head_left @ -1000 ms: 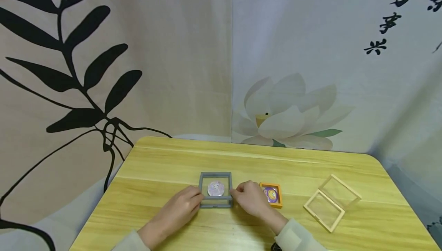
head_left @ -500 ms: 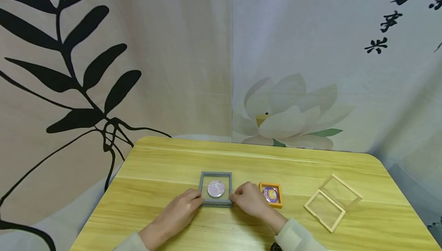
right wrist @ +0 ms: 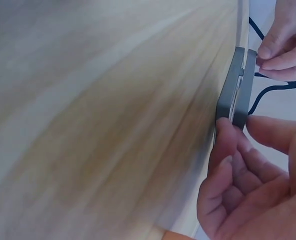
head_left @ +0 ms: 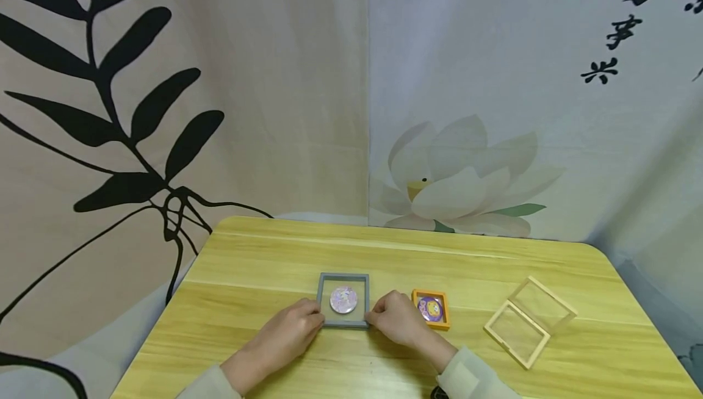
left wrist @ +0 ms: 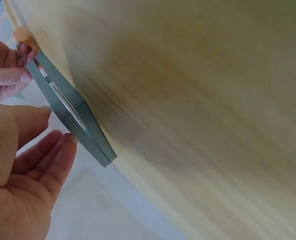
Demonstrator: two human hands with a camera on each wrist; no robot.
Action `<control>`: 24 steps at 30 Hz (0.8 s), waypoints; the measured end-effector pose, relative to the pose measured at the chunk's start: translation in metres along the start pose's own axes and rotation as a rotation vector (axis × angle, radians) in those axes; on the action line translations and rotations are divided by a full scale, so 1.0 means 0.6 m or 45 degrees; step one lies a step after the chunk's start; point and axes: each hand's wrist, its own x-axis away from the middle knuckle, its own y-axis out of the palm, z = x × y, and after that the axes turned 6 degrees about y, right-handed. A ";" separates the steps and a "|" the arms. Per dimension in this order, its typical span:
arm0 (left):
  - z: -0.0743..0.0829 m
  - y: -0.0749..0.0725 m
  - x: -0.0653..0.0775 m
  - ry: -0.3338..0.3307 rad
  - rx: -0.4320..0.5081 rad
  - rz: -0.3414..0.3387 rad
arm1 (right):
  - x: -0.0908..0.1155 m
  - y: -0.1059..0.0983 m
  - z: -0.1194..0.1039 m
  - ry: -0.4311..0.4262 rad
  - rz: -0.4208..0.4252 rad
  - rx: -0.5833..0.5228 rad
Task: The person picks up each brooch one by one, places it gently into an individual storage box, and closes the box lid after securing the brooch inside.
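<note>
A square grey display frame with clear film lies near the middle of the table, a round pale-purple badge showing inside. My left hand grips its near left corner; my right hand pinches the near right corner between thumb and fingers. From the side, in the left wrist view, the frame's two grey halves meet at the far end, with a narrow gap between them nearer the hands. The right wrist view also shows a slim gap between the halves.
Right of my right hand stands a small orange frame holding a purple and yellow badge. Farther right, a cream frame lies unfolded on the wooden table. A printed curtain hangs behind. A dark object sits by the right sleeve.
The upper half of the grey frame has come down onto the lower half, both hands lowering its near edge. The orange and cream frames have stayed put.
</note>
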 end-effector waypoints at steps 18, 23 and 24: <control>0.001 0.006 -0.002 -0.032 0.010 -0.027 | -0.002 0.002 0.008 -0.029 -0.024 0.019; 0.002 0.006 -0.002 -0.052 0.011 -0.044 | -0.001 0.000 0.008 -0.029 -0.036 0.006; 0.002 0.006 -0.002 -0.060 0.014 -0.053 | -0.001 0.000 0.007 -0.028 -0.037 0.005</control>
